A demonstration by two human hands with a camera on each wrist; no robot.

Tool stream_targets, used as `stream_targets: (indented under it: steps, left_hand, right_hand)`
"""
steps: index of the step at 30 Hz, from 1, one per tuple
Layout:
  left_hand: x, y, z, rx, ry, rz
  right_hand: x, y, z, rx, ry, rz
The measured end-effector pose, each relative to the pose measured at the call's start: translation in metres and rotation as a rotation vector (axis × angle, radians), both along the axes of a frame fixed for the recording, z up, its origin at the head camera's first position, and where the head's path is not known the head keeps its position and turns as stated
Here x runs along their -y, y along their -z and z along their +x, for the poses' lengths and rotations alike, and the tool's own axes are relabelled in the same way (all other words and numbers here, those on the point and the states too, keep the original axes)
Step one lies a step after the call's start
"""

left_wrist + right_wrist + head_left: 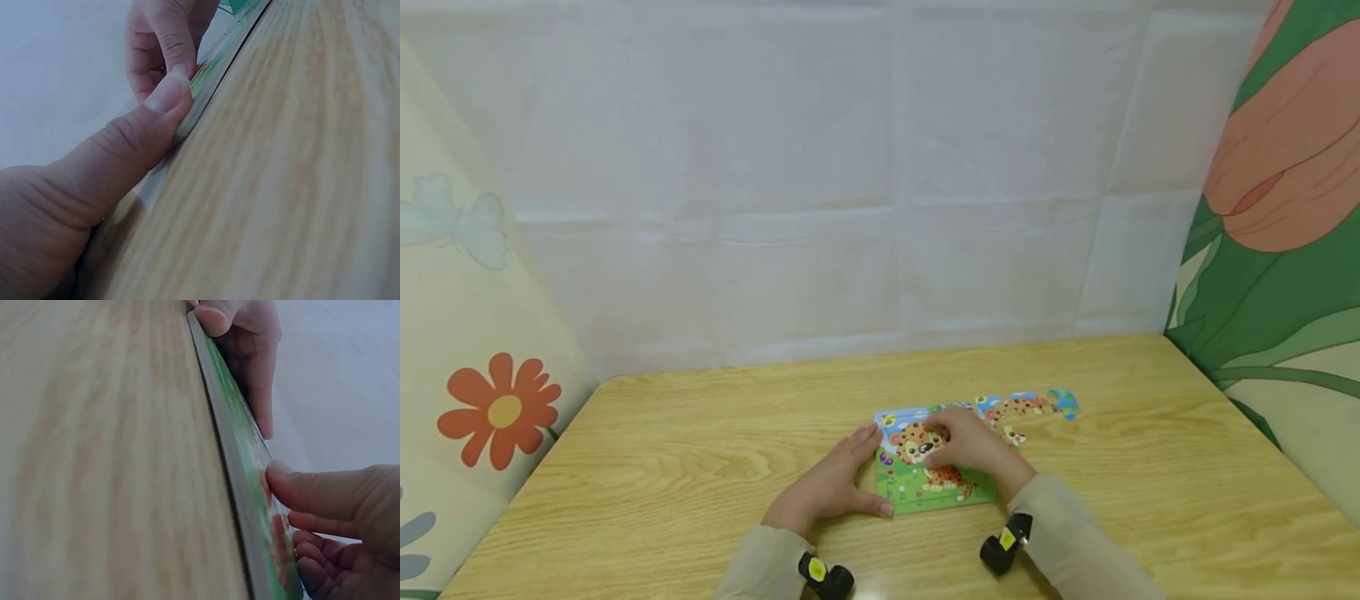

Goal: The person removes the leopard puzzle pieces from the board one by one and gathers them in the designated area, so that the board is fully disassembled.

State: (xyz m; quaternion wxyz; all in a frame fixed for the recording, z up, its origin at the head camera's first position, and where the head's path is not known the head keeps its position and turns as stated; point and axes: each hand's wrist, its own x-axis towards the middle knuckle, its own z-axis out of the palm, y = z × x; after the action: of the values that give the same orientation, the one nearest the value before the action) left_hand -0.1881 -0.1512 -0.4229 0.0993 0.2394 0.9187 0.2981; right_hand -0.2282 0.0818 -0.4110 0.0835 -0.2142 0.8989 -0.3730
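A jigsaw puzzle board with a spotted leopard cub on green grass lies flat on the table. My left hand steadies its left side, thumb at the near left corner and straight fingers along the edge. Over the cub's face, my right hand is bent down, its thumb and index finger on either side of a puzzle piece there. In the right wrist view the right thumb meets the picture surface, with the other fingers curled under. The right hand covers the board's upper right part.
Loose puzzle pieces with leopard spots and blue sky lie beyond the board's far right corner. Another piece lies just right of the right hand. The wooden table ends at a white cloth backdrop, with flower-printed panels at both sides.
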Motion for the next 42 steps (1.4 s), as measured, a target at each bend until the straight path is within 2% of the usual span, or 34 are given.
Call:
stream_targets:
  steps: [11, 22, 33, 42]
  left_hand:
    - [0.000, -0.001, 0.001, -0.001, -0.002, 0.015]
    - [-0.001, -0.002, 0.000, -0.003, 0.003, 0.007]
    - [-0.001, -0.004, 0.000, 0.001, 0.007, -0.014]
    - [-0.001, -0.003, 0.000, 0.001, 0.008, -0.010]
  right_hand:
    - [0.013, -0.014, -0.004, 0.159, 0.084, 0.135]
    - [0.018, -0.015, -0.009, 0.162, 0.100, 0.212]
    - [0.014, -0.014, -0.010, 0.163, 0.092, 0.154]
    - [0.011, -0.013, -0.003, 0.153, 0.089, 0.073]
